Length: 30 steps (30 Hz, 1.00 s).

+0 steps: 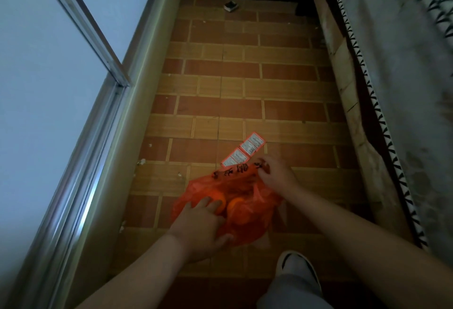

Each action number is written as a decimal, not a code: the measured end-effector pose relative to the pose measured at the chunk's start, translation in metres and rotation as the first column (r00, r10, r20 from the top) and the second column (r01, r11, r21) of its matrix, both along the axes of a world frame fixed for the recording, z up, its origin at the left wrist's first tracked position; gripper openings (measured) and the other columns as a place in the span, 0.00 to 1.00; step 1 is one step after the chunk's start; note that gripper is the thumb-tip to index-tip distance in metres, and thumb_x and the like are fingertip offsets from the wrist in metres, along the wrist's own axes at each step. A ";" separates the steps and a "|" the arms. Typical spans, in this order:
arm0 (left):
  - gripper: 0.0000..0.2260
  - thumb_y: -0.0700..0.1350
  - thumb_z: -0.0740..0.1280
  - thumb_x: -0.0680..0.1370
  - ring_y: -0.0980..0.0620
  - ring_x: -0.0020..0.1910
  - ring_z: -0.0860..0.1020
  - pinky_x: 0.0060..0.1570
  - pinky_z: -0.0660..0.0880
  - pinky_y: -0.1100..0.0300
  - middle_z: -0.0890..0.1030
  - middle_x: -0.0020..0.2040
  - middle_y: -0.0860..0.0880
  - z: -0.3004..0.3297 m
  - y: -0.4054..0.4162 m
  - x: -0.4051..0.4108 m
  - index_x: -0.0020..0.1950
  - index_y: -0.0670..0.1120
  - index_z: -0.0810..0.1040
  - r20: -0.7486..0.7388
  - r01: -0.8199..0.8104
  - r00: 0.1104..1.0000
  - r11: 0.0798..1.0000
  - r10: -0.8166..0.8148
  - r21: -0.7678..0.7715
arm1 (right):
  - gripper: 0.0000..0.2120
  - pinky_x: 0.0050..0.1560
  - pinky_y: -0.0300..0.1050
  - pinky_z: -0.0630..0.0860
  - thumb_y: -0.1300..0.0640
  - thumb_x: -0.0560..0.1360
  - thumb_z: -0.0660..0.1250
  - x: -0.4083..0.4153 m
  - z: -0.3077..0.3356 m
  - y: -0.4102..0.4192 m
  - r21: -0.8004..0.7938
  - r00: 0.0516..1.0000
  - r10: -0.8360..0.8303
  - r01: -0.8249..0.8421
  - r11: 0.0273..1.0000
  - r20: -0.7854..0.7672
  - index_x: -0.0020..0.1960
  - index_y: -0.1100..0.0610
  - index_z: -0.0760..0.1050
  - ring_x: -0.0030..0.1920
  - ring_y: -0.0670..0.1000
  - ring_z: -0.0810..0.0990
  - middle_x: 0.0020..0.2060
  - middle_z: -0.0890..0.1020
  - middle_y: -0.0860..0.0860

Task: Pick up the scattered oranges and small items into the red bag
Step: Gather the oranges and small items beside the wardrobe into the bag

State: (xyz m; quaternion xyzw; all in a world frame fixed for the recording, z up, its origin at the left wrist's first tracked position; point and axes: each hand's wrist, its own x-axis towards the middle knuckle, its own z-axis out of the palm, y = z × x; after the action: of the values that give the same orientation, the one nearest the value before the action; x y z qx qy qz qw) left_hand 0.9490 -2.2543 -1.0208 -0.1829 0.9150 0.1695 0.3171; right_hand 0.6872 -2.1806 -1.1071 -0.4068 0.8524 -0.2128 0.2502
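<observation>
A red plastic bag [245, 191] lies on the tiled floor in front of me, with two oranges [236, 207] showing inside it. My left hand [199, 228] grips the bag's near edge, fingers resting against one orange. My right hand [275, 174] pinches the bag's far rim, which carries black writing. Just beyond the bag a strip of red-and-white sachets [245, 153] lies flat on the floor, apart from both hands.
A small dark box [231, 6] sits far down the floor near the back wall. A sliding door frame [98, 161] runs along the left. A bed with a grey patterned cover [404, 88] lines the right. My slippered foot [297, 269] stands near the bag.
</observation>
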 end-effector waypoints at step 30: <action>0.41 0.62 0.70 0.77 0.43 0.84 0.47 0.78 0.54 0.35 0.46 0.85 0.49 -0.039 -0.028 -0.008 0.84 0.60 0.50 -0.073 0.054 0.995 0.992 -0.063 -0.116 | 0.38 0.76 0.58 0.65 0.38 0.74 0.61 0.100 0.005 0.092 0.140 0.630 0.730 -0.724 0.676 -0.264 0.80 0.52 0.61 0.77 0.55 0.68 0.77 0.68 0.53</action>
State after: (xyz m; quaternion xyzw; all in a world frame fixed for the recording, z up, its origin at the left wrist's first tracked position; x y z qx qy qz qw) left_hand 0.9406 -2.2820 -1.0596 -0.1672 0.9397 0.1144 0.2756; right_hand 0.7871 -2.0887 -1.1018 -0.7399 0.6457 -0.0211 0.1875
